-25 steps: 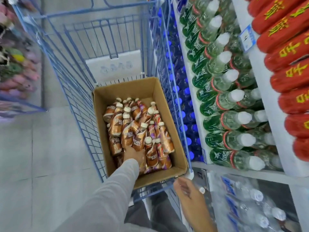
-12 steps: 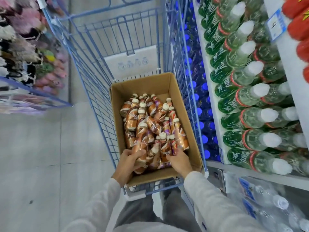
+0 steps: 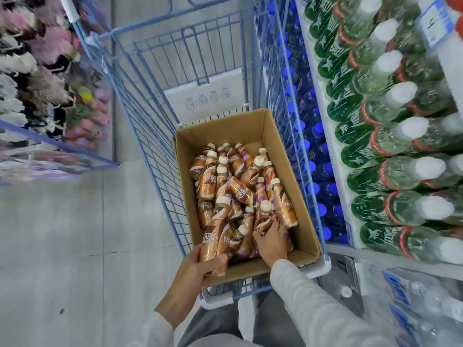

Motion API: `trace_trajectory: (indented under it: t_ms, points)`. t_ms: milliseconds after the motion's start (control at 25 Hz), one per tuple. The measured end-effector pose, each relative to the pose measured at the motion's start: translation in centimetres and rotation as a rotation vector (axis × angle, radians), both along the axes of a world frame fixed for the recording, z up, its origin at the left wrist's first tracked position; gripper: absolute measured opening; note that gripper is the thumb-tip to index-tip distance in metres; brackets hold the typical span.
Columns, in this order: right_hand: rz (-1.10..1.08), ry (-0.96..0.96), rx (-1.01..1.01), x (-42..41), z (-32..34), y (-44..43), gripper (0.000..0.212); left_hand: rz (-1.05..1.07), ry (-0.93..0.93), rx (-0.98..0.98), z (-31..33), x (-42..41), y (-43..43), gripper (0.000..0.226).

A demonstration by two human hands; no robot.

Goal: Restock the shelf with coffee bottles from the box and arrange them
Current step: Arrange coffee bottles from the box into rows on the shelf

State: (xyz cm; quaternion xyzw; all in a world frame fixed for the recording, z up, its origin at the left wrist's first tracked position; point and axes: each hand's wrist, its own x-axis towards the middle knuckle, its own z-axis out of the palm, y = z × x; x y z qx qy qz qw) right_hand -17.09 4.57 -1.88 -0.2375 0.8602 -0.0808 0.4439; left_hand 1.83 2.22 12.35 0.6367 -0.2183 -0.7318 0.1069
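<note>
Left hand (image 3: 200, 267) gripping coffee bottle (image 3: 211, 237) (possibly two, blurry); right hand (image 3: 271, 242) wrapping second bottle (image 3: 264, 220). Best lifting straight up, clearing box (image 3: 220, 131) wall.

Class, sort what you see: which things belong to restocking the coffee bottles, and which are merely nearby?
Job in hand: coffee bottles; cardboard box; trolley; left hand and right hand, each gripping bottles.
Merely nearby: green bottles; blue-capped bottles; wrapped water packs; price tag.
</note>
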Motion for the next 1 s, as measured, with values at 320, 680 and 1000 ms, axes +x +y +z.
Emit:
trace_trajectory:
  t_ms: [320, 680, 1000]
  points:
    - [-0.432, -0.147, -0.441, -3.8, 16.2, 3.1, 0.050, -0.093, 0.132, -0.197, 5.0, -6.9, -2.7, 0.101]
    - [-0.728, -0.038, -0.871, -10.8, 32.0, 15.4, 0.036, -0.234, 0.431, -0.409, 16.4, -19.2, 4.9, 0.037]
    - [-0.899, 0.285, -1.127, -15.4, 43.1, 31.0, 0.041, -0.548, 0.743, -0.482, 27.0, -29.2, 17.2, 0.058]
